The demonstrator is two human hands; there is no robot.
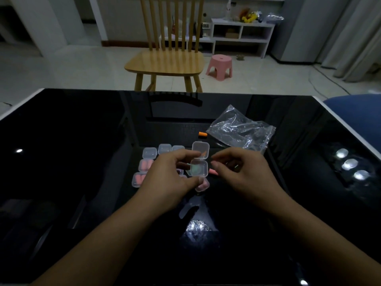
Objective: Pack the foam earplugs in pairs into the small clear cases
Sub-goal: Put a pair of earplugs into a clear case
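Observation:
My left hand (171,178) holds a small clear case (199,167) between forefinger and thumb, its lid (200,149) flipped open and standing up; something pale green shows inside it. Just right of the case my right hand (241,172) hovers with curled fingers, and whether it holds anything I cannot tell. A pink earplug (213,171) lies on the table beside its fingertips. An orange earplug (202,134) lies further back. Closed clear cases (149,152) sit left of my hands, two of them with pink earplugs (145,165) inside. Another filled case (203,185) lies under my left thumb.
The glossy black table (72,151) reflects ceiling lights. A crumpled clear plastic bag (241,129) lies behind my right hand. Beyond the far edge stand a wooden chair (165,62) and a pink stool (219,67). A blue seat (358,114) is at the right corner.

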